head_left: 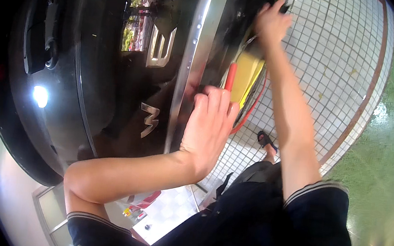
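My left hand [209,126] is bent at the wrist in front of the car's chrome strip [197,37]. Its fingers are closed around a red tube-like piece [231,75] that sticks up past the knuckles. Farther out, my right hand [272,25] reaches to the lower rear edge of the black car [111,81]. Slightly blurred, its fingers are curled beside something dark, and what they hold is hard to make out. Between the hands sits a yellow plate [245,75] on the car. A red hose [257,102] curves down beside it.
Shiny chrome letters [161,48] stand on the car's wet, glossy panel. White tiled floor [327,55] lies to the right, edged by a brown strip [367,99] and green flooring [371,187]. My sandalled foot [266,141] shows below. A white surface [164,214] carries small items at lower left.
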Demonstrator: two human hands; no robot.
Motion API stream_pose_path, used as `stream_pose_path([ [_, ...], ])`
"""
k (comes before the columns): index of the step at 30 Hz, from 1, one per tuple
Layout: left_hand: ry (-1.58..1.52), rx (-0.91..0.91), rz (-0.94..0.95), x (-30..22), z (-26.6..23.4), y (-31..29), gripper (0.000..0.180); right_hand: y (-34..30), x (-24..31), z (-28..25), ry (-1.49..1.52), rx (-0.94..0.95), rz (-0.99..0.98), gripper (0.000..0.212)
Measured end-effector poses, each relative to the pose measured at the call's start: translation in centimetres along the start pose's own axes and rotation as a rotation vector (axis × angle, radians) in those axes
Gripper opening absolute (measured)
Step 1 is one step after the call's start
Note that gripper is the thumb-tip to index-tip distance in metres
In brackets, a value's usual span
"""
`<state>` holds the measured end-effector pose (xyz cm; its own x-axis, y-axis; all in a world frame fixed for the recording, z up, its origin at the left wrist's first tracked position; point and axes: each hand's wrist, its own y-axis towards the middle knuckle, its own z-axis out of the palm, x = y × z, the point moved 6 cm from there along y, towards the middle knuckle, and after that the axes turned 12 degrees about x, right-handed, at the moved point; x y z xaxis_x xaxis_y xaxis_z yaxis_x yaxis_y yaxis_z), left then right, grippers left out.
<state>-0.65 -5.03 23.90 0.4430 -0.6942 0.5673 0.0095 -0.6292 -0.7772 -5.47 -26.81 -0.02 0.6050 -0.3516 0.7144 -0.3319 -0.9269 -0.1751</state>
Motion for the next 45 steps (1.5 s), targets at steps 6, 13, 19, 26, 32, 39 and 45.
stream_pose_path([
  [6,0.002,-0.041,-0.019,-0.2,-0.5,0.2,0.03,-1.1,0.8,-1.4,0.0,-0.044,-0.077,0.069],
  [13,-0.077,0.0,-0.007,-0.4,-0.1,-0.1,0.03,-10.7,1.5,-1.2,-0.002,-0.034,-0.321,0.077],
  [19,-0.063,-0.056,-0.025,-0.3,-0.5,-0.1,0.031,4.4,0.5,-2.2,0.076,-0.076,-0.064,0.059],
  [26,-0.057,0.026,-0.002,-0.5,-0.1,-0.3,0.034,-5.4,0.3,-1.1,0.053,0.0,-0.263,0.067],
  [32,-0.046,0.006,-0.007,-0.6,-0.1,-0.3,0.034,-3.7,0.6,0.1,0.06,-0.046,-0.243,0.065],
  [39,-0.028,-0.053,-0.021,-0.4,-0.4,0.2,0.031,1.5,0.1,-1.3,0.038,0.017,-0.167,0.063],
  [45,-0.032,-0.039,-0.026,-0.5,0.0,-0.1,0.031,-8.6,0.7,-0.3,0.099,0.069,-0.334,0.073],
])
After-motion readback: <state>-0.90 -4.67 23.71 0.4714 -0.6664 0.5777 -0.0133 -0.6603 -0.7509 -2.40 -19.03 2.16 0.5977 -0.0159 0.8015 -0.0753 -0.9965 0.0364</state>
